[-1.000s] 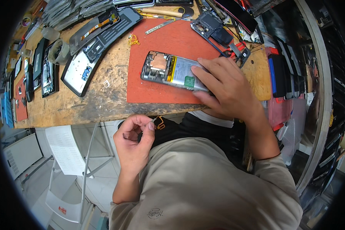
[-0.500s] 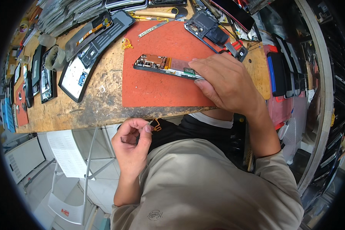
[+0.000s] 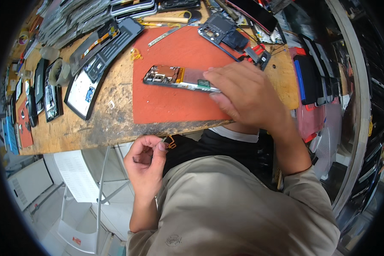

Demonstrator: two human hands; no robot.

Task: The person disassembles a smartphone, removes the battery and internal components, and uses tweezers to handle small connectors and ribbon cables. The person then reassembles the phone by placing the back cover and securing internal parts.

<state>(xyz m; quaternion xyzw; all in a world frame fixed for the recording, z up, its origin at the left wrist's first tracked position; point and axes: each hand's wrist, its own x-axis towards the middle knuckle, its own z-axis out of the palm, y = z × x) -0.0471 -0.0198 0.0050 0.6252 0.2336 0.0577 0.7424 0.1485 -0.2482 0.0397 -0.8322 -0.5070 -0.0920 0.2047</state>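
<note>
An opened smartphone (image 3: 168, 77), its circuit board and battery exposed, is tilted over the orange-red work mat (image 3: 158, 109). My right hand (image 3: 247, 94) is closed around its right end, fingers over the far side and thumb on the near side. The part under my palm is hidden. In front of the bench edge, my left hand (image 3: 147, 155) pinches a small orange flex cable (image 3: 170, 143) between thumb and fingertips. The cable's looped end sticks out to the right, above my lap.
Behind the mat lie a metal ruler (image 3: 164, 36), a removed phone frame (image 3: 219, 30) and red-handled pliers (image 3: 258, 55). Phone housings (image 3: 83, 87) and a tape roll (image 3: 59, 72) crowd the left of the wooden bench (image 3: 115, 111). A white folding chair (image 3: 79, 175) stands below.
The whole view has shifted slightly. My right hand keeps its grip on the phone, and my left hand still pinches the flex cable, with little movement of either.
</note>
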